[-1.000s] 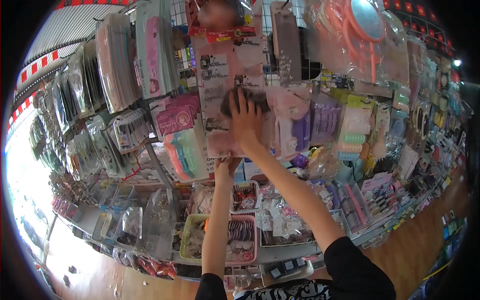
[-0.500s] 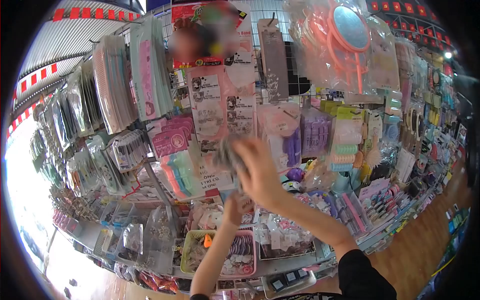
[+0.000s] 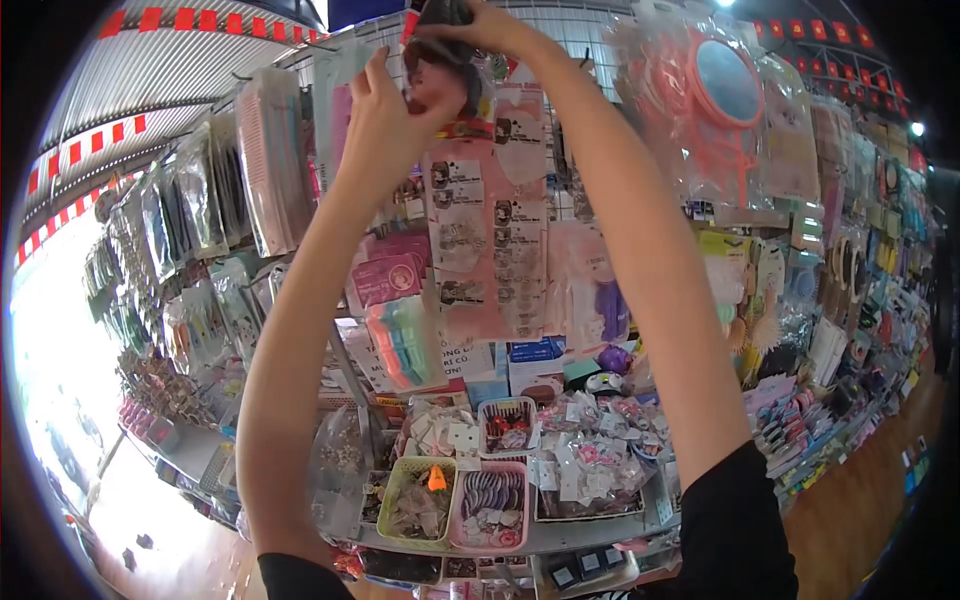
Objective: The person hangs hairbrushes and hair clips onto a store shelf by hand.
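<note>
Both my hands are raised high, in front of the top of a tall pink hanging card [image 3: 480,210] that bears small attached packs. My right hand [image 3: 500,28] is closed around the upper end of a dark item [image 3: 443,45]; blur and my fingers hide its exact kind. Just below and to its left, my left hand [image 3: 395,115] has its thumb and fingers spread apart, the thumb overlapping the lower part of the dark item in this view. Under my left forearm's right side hang pink packs [image 3: 388,282] and a pastel green-and-red pack [image 3: 405,340].
Hand mirrors [image 3: 728,82] in plastic hang at upper right, bagged combs [image 3: 268,160] at upper left. Below, a shelf carries a yellow-green basket [image 3: 388,495], a pink basket [image 3: 522,545] and a white basket [image 3: 483,420] of small accessories. Hairbrushes [image 3: 766,325] hang farther right.
Both hands have risen from the middle of the display to its top, my right hand carrying the dark item up. The left hand came up from above the baskets. The view has shifted slightly.
</note>
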A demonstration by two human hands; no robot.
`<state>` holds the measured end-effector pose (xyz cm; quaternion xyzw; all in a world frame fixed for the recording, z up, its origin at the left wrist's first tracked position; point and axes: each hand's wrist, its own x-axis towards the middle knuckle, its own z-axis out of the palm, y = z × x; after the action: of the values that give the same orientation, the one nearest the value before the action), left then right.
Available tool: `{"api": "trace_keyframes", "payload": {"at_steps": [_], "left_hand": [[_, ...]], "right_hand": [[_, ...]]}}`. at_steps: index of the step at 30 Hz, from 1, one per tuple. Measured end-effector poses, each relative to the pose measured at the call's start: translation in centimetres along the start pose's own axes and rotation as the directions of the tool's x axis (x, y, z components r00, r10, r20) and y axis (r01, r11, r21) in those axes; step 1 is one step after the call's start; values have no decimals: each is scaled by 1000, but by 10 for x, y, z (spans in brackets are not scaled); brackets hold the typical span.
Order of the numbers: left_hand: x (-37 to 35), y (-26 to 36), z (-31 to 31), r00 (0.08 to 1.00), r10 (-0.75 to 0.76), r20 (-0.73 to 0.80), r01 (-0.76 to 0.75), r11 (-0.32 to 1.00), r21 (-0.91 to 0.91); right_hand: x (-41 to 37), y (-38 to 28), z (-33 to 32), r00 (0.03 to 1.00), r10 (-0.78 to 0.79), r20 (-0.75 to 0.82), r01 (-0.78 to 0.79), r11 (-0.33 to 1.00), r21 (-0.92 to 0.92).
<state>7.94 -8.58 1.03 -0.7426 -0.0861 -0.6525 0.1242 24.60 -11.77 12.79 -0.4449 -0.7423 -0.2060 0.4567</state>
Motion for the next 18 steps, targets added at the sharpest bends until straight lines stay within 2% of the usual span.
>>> {"api": "trace_keyframes", "payload": {"at_steps": [1,2,3,4,6,7,8,10,11,12,14,15,16,17,18], "left_hand": [[14,-18,8,995,-89,40,88,996,16],[24,-36,19,995,-94,27,93,995,21],[31,-52,30,983,-165,85,170,984,-48],[32,-61,37,961,-231,154,250,962,-114],[30,-64,43,949,-244,201,260,964,-56],[31,-64,47,935,-257,244,265,964,2],[30,-62,50,935,-257,245,266,964,-4],[27,-63,59,961,-266,76,236,932,274],[26,-64,61,960,-270,77,240,933,269],[25,-67,61,967,-247,67,224,943,247],[24,-72,60,971,-233,60,213,950,229],[25,-75,60,982,-185,32,168,945,282],[26,-77,60,991,-135,9,124,934,335],[27,-81,61,990,-143,9,131,933,336],[30,-85,62,998,-36,-53,54,917,396]], "right_hand": [[9,17,8,989,-121,-90,117,992,-44],[16,30,14,955,-240,-175,227,969,-95],[17,34,16,953,-205,-224,168,971,-171],[16,38,18,954,-208,-218,173,970,-170],[16,58,20,944,-83,-319,-31,941,-336],[22,70,23,901,-150,-408,-11,930,-367],[13,59,21,902,-149,-406,-14,928,-372],[-16,30,19,928,-53,-369,-106,912,-397],[-19,28,24,895,-93,-435,-122,890,-440],[-23,27,24,898,-92,-430,-122,888,-443],[-35,27,21,853,-36,-520,-199,900,-389],[-33,39,18,855,-17,-519,-178,930,-323],[-33,52,14,842,81,-534,-232,947,-221],[-41,53,8,841,44,-539,-160,972,-171],[-49,43,4,838,4,-546,-84,989,-122]]}}
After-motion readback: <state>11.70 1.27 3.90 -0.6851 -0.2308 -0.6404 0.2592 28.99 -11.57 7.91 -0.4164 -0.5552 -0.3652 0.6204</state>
